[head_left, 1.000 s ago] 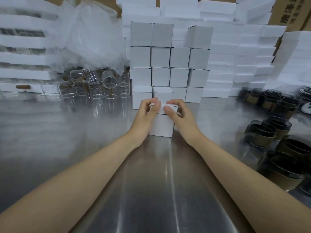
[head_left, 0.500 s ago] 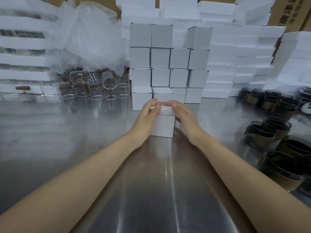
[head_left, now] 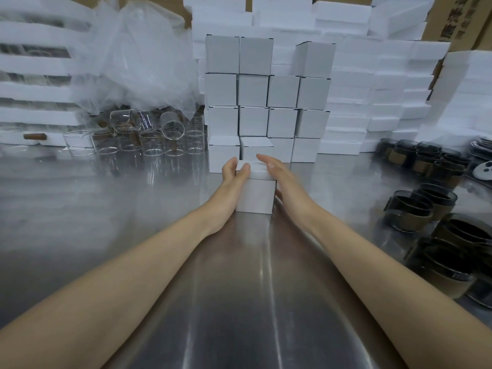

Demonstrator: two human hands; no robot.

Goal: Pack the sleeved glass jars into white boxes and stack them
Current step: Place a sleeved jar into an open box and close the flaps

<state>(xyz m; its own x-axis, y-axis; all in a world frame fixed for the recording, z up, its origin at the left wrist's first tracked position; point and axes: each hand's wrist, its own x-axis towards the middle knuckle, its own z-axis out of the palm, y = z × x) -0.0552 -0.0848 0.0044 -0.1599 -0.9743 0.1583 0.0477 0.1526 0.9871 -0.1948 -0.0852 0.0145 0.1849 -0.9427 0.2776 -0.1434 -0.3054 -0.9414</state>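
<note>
A closed white box (head_left: 256,194) stands on the steel table (head_left: 239,302), just in front of the stack of white boxes (head_left: 266,102). My left hand (head_left: 231,182) holds its left side, thumb curled over the top edge. My right hand (head_left: 283,179) lies along the box's right side with straight fingers reaching past the top; it is motion-blurred. Sleeved glass jars (head_left: 410,209), dark with brown sleeves, stand in a group at the right of the table. What the box contains is hidden.
Bare clear glass jars (head_left: 149,145) crowd the back left under a crumpled plastic bag (head_left: 138,57). White foam trays (head_left: 372,89) are piled behind and on both sides of the box stack. Cardboard cartons (head_left: 463,17) stand at the far back right.
Both hands pressed on the box top a second ago. My right hand has since straightened and slid off to the box's right side; my left thumb stays on the top edge.
</note>
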